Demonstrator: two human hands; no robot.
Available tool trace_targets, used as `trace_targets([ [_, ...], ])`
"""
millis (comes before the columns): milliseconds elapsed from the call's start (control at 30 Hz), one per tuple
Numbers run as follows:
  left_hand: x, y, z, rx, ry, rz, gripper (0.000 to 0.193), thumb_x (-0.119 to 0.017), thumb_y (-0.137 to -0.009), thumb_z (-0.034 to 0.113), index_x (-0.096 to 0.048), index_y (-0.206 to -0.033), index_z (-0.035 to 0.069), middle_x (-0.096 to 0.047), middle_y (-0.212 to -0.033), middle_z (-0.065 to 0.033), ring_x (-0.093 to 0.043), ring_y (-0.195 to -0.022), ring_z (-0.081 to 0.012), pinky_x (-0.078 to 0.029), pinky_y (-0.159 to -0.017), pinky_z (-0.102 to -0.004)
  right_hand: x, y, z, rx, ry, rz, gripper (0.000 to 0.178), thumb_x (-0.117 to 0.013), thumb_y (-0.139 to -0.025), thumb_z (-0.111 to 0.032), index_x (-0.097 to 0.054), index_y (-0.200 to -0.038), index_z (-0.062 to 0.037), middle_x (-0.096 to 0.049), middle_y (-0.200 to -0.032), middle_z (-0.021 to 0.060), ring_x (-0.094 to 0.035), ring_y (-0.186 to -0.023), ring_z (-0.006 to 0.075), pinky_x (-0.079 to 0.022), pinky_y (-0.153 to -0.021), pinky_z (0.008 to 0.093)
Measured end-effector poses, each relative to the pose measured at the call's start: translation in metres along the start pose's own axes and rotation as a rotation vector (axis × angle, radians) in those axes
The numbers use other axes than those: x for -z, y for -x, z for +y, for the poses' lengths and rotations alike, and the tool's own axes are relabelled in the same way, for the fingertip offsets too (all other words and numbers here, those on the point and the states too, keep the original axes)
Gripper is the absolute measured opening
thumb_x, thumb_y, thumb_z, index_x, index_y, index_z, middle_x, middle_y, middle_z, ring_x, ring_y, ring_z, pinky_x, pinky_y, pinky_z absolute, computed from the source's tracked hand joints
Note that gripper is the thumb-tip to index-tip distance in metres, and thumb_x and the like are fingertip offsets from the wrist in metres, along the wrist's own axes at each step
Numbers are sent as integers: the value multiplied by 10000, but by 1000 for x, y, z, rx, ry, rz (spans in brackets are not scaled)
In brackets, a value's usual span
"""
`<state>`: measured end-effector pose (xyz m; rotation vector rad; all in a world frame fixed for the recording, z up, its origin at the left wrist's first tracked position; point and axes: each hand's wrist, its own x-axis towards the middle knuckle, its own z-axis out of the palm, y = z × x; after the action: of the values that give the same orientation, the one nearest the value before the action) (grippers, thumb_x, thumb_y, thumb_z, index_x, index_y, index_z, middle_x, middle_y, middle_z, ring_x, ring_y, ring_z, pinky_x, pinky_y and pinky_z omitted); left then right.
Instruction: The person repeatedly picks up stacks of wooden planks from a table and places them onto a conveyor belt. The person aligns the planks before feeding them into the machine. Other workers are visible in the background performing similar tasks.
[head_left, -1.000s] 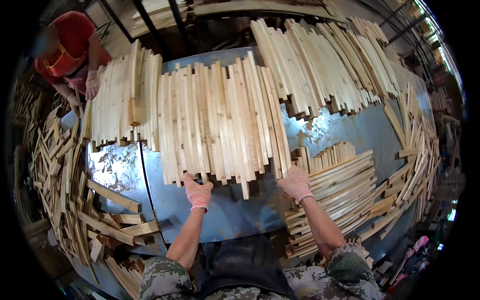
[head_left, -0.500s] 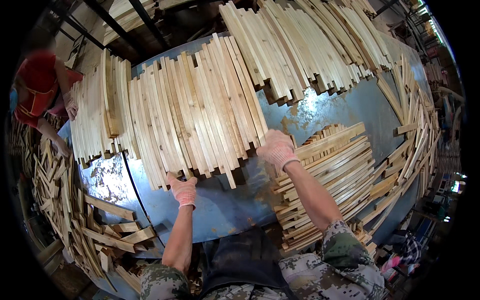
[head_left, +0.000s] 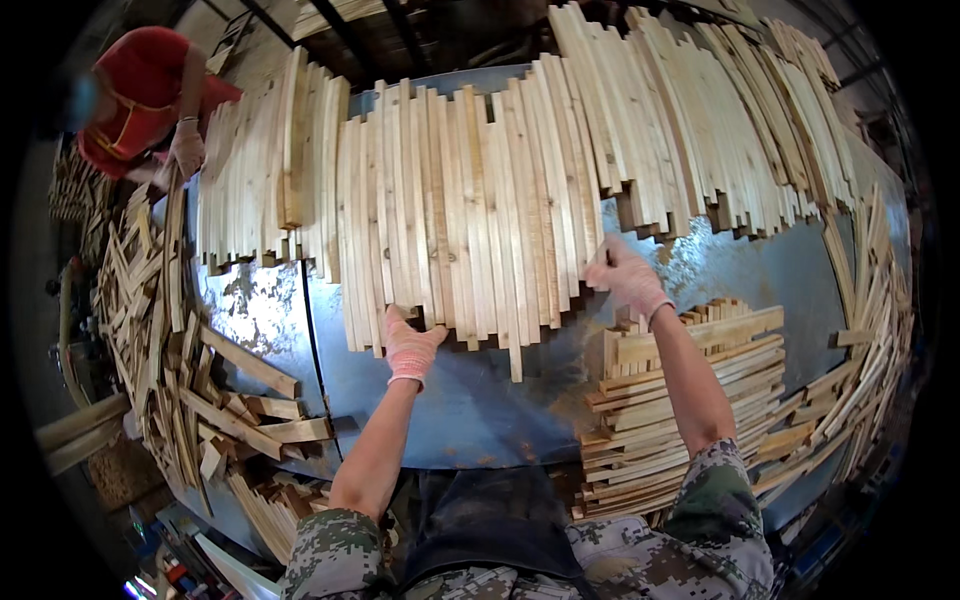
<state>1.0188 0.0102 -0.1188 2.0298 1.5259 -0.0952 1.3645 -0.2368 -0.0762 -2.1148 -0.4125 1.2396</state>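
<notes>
In the head view, pale, knotted, straight-edged wood sticks (head_left: 470, 220) lay at the left hand's (head_left: 412, 352) spread fingers and beside the right hand's (head_left: 630, 277) blurred ones, their grip unclear, on a shiny, brown-stained blue table (head_left: 440, 430), dark bars (head_left: 405, 30) far beyond.

Item: one row of pale wooden strips (head_left: 460, 220), slender, squared, some knotted. I see them side by side, lengthwise from the far part of the blue surface (head_left: 450, 420) to its middle. Ends uneven; one strip (head_left: 515, 362) juts toward the surface's near edge.
</notes>
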Motion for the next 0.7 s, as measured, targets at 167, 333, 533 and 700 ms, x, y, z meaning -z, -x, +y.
trace_targets([
  [167, 6, -2, 21, 119, 68, -82, 1081, -924, -696, 295, -372, -1560, -49, -585, -1458, -257, -581, -1358, -387, -473, -1153, -420, -3, -62, 48, 209, 280, 505, 834, -732, -969, -400, -406, -1638, -24, -520, -1585, 259, -524, -1440, 397, -423, -1184, 445],
  [333, -21, 53, 14, 51, 160, 39, 973, -950, -704, 330, -468, -1457, -54, -686, -1249, -229, -677, -1179, -382, -517, -1070, -429, -33, -66, 57, 369, -133, 559, 804, -733, -975, -344, -416, -1625, 7, -583, -1502, 280, -581, -1356, 430, -449, -1163, 437],
  [533, 1, -12, -19, 45, 344, -253, 844, -783, -944, 475, -497, -1539, -51, -711, -1337, -246, -674, -1258, -354, -502, -1087, -413, 0, -69, 57, 260, 108, 497, 733, -695, -1013, -390, -460, -1614, -41, -585, -1511, 260, -574, -1376, 410, -442, -1181, 447],
  [700, -12, -40, 7, 102, 312, -152, 924, -717, -987, 526, -378, -1633, -41, -651, -1438, -278, -635, -1324, -357, -469, -1128, -398, 0, -66, 57, 349, 426, 565, 750, -684, -1011, -414, -464, -1594, 4, -554, -1530, 277, -475, -1459, 436, -404, -1206, 484],
])
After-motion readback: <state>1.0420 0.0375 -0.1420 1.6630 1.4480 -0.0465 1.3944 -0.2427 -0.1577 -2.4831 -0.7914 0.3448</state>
